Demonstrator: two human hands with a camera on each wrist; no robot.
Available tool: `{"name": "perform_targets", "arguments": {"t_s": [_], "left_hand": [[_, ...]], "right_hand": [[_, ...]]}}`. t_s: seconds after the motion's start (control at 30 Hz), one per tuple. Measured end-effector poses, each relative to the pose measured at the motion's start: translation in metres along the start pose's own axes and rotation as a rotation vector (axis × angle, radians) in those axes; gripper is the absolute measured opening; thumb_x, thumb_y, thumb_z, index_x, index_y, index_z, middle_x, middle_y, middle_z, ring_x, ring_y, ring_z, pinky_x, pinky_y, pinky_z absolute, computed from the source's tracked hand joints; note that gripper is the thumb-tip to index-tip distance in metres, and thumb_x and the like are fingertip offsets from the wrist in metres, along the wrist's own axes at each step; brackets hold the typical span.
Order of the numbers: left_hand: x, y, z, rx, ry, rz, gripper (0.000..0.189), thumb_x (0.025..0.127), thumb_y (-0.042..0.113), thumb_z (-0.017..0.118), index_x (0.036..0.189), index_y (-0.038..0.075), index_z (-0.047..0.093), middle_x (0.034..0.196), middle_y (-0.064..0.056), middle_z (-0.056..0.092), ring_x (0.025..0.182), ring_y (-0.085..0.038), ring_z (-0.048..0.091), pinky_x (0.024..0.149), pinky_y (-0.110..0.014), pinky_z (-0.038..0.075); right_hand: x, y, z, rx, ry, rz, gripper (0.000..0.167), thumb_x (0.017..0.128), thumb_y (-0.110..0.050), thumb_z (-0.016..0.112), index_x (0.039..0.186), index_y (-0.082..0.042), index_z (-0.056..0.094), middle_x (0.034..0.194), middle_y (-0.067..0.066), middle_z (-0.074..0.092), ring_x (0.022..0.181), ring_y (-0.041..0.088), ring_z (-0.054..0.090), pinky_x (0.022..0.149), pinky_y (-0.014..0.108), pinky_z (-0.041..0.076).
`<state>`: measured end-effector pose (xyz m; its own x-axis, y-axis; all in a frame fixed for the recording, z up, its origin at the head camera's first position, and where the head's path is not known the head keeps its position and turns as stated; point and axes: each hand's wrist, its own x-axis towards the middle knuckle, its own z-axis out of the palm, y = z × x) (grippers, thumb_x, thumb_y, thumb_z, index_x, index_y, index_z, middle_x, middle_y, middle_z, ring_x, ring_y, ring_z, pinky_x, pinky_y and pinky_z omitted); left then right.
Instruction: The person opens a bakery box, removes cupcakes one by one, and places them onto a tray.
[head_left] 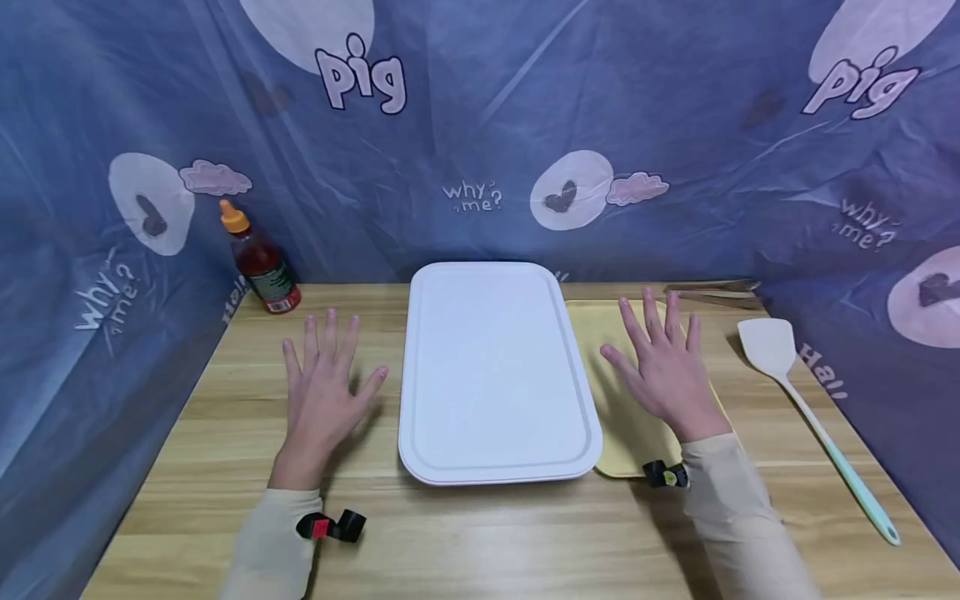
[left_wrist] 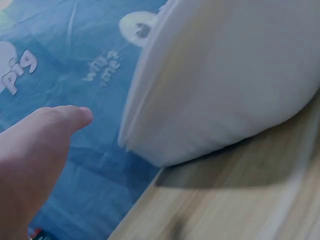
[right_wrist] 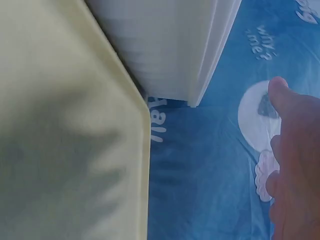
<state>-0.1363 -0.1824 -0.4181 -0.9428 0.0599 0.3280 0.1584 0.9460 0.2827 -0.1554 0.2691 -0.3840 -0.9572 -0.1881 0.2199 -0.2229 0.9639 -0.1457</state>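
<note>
A white lidded box (head_left: pixel 498 371) stands in the middle of the wooden table, its side wall (left_wrist: pixel 235 85) showing in the left wrist view. My left hand (head_left: pixel 322 400) hovers to the left of it, fingers spread, holding nothing. On the other side, my right hand (head_left: pixel 667 367) is spread over a pale yellow tray (head_left: pixel 622 433) and casts a shadow on it. That hand is empty too. The tray lies flat, close along the box's right side. In the right wrist view the tray's raised rim (right_wrist: pixel 143 150) shows beside the box.
At the back left stands a sauce bottle (head_left: pixel 266 267) with an orange cap. A spatula (head_left: pixel 817 421) with a white blade and mint handle lies along the right edge. Brown flat strips (head_left: pixel 712 292) lie at the back right. Blue printed cloth (head_left: pixel 480 125) hangs behind and at both sides.
</note>
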Motion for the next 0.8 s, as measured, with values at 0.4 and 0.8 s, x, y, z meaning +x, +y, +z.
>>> {"name": "perform_targets", "arguments": {"t_s": [0.4, 0.8], "left_hand": [[-0.004, 0.02, 0.003, -0.074, -0.086, 0.113, 0.082, 0.097, 0.054, 0.055, 0.163, 0.019, 0.021, 0.167, -0.022, 0.015, 0.155, -0.044, 0.012, 0.122, -0.066, 0.019], [0.001, 0.036, -0.008, -0.039, -0.164, 0.19, 0.072, 0.097, 0.049, 0.059, 0.156, 0.013, 0.037, 0.144, -0.022, 0.055, 0.124, -0.042, 0.059, 0.092, -0.059, 0.055]], "right_hand": [[-0.001, -0.011, -0.002, -0.091, 0.025, -0.205, 0.073, 0.101, -0.051, 0.05, 0.16, -0.014, 0.029, 0.166, 0.025, 0.018, 0.155, 0.045, 0.012, 0.123, 0.063, 0.017], [0.002, -0.043, 0.008, 0.022, -0.018, -0.266, 0.077, 0.096, -0.05, 0.062, 0.158, -0.012, 0.034, 0.147, 0.029, 0.05, 0.12, 0.048, 0.06, 0.085, 0.061, 0.055]]}}
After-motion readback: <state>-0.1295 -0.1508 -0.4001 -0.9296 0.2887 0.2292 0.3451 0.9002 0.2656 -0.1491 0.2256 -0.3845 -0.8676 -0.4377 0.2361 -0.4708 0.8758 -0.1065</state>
